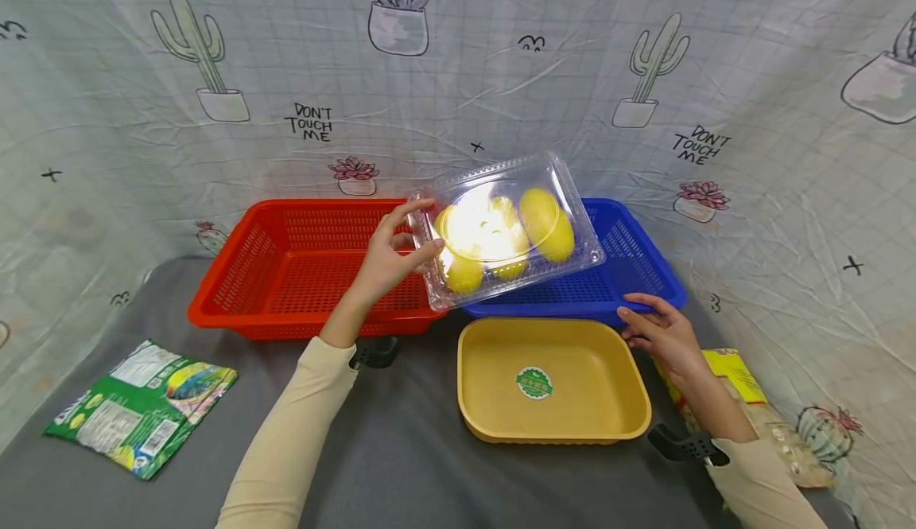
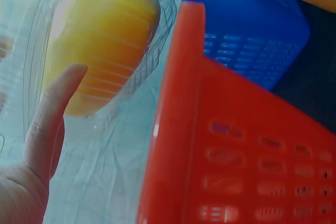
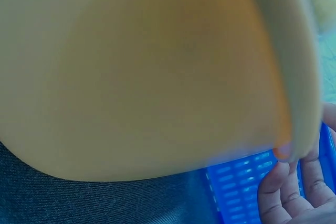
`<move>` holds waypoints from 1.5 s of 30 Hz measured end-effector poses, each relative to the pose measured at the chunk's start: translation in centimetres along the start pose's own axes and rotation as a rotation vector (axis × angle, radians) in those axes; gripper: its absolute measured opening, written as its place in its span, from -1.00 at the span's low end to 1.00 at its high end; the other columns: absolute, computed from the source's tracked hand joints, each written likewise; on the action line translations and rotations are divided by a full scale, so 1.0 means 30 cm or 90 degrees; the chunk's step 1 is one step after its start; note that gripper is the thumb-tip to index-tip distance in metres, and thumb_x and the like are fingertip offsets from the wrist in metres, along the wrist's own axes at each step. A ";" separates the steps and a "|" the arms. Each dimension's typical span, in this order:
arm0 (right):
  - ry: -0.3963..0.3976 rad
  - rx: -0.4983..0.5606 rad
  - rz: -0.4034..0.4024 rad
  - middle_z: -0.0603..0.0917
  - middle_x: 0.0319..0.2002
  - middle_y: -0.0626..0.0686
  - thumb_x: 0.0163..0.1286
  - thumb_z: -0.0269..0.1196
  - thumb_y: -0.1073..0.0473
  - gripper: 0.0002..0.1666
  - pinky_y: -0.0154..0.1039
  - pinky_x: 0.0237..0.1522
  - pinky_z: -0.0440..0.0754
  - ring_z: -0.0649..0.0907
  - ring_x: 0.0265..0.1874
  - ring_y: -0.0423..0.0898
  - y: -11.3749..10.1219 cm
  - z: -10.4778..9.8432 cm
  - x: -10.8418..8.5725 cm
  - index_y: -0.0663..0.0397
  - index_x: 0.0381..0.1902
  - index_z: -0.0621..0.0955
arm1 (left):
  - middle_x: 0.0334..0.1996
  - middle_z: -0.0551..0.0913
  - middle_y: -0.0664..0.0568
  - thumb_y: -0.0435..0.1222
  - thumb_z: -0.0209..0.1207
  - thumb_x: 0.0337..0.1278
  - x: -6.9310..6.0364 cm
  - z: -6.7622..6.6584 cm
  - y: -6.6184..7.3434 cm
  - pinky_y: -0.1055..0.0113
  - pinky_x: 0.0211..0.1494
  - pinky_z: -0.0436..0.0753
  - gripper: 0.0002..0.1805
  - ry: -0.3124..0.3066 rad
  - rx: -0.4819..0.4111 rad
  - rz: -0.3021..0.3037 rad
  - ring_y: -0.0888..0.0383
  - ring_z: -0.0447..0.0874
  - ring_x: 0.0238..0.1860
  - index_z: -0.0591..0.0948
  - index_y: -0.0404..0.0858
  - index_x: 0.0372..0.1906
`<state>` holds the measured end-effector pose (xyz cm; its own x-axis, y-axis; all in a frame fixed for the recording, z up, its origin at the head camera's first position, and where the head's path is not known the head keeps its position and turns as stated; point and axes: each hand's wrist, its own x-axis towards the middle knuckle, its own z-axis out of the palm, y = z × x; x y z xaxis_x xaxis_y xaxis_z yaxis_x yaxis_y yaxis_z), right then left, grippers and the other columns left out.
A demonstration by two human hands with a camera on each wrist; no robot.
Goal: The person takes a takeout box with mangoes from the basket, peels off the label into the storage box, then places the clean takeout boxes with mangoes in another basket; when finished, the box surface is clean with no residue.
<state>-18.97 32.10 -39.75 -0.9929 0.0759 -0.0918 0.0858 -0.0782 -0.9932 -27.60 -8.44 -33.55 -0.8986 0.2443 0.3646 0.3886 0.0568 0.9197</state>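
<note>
My left hand (image 1: 397,250) grips the left end of a clear plastic box (image 1: 583,235). Inside are several yellow mango-like fruits (image 1: 547,223). The box is tilted and held up above the gap between the red basket (image 1: 243,322) and the blue basket (image 1: 637,250). One fruit (image 2: 113,40) shows large through the plastic in the left wrist view, beside my thumb. My right hand (image 1: 665,334) holds the front right rim of the blue basket with thumb and fingers, close to the corner of a yellow tray (image 1: 572,386). Glare hides part of the fruit.
A green packet (image 1: 143,410) lies flat at the left of the grey cloth (image 1: 401,449). At the right, a yellow-and-clear bag (image 1: 780,425) lies partly behind my right forearm. A printed curtain (image 1: 472,83) hangs close behind the baskets.
</note>
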 end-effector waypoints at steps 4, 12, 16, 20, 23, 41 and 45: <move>-0.002 0.009 -0.009 0.72 -0.45 -0.08 0.35 0.28 0.24 -0.75 -0.35 -0.42 0.69 0.68 -0.52 -0.19 0.003 0.001 0.000 -0.11 -0.03 0.59 | 0.24 0.23 -0.12 -0.29 0.32 0.15 0.018 0.021 -0.018 0.18 -0.40 0.73 -0.39 0.011 -0.004 0.005 0.00 0.55 -0.26 0.43 -0.05 0.33; -0.003 0.010 -0.013 0.72 -0.45 -0.08 0.35 0.29 0.23 -0.75 -0.34 -0.42 0.69 0.68 -0.52 -0.18 0.007 0.008 -0.001 -0.11 -0.03 0.59 | 0.05 0.26 -0.12 -0.28 0.32 0.15 0.049 0.060 -0.029 0.17 -0.42 0.73 -0.39 0.001 -0.011 -0.004 0.07 0.53 -0.41 0.43 -0.08 0.33; -0.003 0.011 -0.011 0.72 -0.45 -0.08 0.35 0.29 0.23 -0.74 -0.35 -0.41 0.69 0.68 -0.51 -0.18 0.011 0.009 -0.002 -0.09 -0.02 0.59 | 0.03 0.25 -0.13 -0.27 0.31 0.17 0.066 0.078 -0.033 0.18 -0.42 0.73 -0.38 -0.001 -0.005 -0.019 0.06 0.55 -0.40 0.42 -0.11 0.34; -0.003 0.011 -0.007 0.71 -0.44 -0.08 0.35 0.28 0.23 -0.73 -0.35 -0.40 0.68 0.68 -0.51 -0.18 0.014 0.008 -0.006 -0.08 0.00 0.58 | 0.05 0.24 -0.15 -0.27 0.31 0.17 0.085 0.098 -0.033 0.16 -0.42 0.72 -0.38 -0.003 -0.007 -0.040 0.02 0.58 -0.37 0.41 -0.11 0.35; 0.000 0.008 -0.005 0.71 -0.44 -0.08 0.35 0.28 0.22 -0.73 -0.35 -0.40 0.68 0.68 -0.51 -0.19 0.015 0.003 -0.008 -0.09 -0.01 0.58 | 0.08 0.23 -0.17 -0.25 0.31 0.18 0.101 0.114 -0.033 0.14 -0.42 0.73 -0.39 -0.010 0.000 -0.052 0.00 0.59 -0.36 0.42 -0.06 0.34; -0.005 0.010 -0.034 0.69 -0.46 -0.06 0.37 0.27 0.24 -0.77 -0.35 -0.43 0.68 0.67 -0.53 -0.18 0.016 0.008 0.000 -0.08 -0.04 0.58 | -0.03 0.26 -0.21 -0.24 0.31 0.18 0.133 0.213 -0.091 0.15 -0.47 0.72 -0.38 -0.042 0.030 -0.087 0.04 0.44 -0.40 0.41 -0.10 0.35; -0.005 0.005 -0.032 0.69 -0.45 -0.06 0.37 0.27 0.23 -0.74 -0.35 -0.43 0.68 0.67 -0.52 -0.18 0.013 0.008 0.001 -0.03 0.01 0.56 | 0.06 0.24 -0.25 -0.24 0.28 0.22 0.141 0.231 -0.105 0.17 -0.46 0.72 -0.37 -0.053 0.044 -0.103 0.04 0.45 -0.37 0.38 -0.12 0.38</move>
<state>-18.99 31.84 -40.11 -0.9965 0.0727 -0.0414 0.0354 -0.0828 -0.9959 -31.20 -0.87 -35.92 -0.9317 0.3058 0.1961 0.2554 0.1673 0.9523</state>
